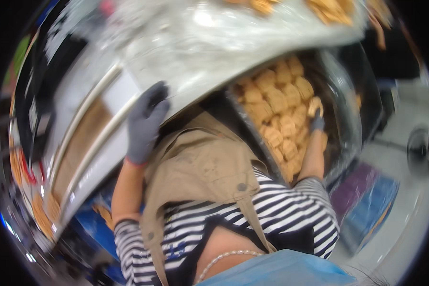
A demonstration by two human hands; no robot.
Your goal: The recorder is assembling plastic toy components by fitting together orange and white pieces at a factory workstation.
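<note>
Mask [276,269] nearest; right grip [317,122] holds one tan piece [315,105], left grip [148,119] loose, empty; bin [331,107] well filled, plenty seems left.

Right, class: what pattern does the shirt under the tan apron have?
The shirt has dark and white stripes, seen best in the head view.

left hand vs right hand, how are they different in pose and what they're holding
The left hand shows nothing in its grasp, while the right hand grips a tan piece. The left hand appears by the edge of the pale work surface; the right hand reaches into the dark bin of tan pieces. Both wear gray gloves.
</note>
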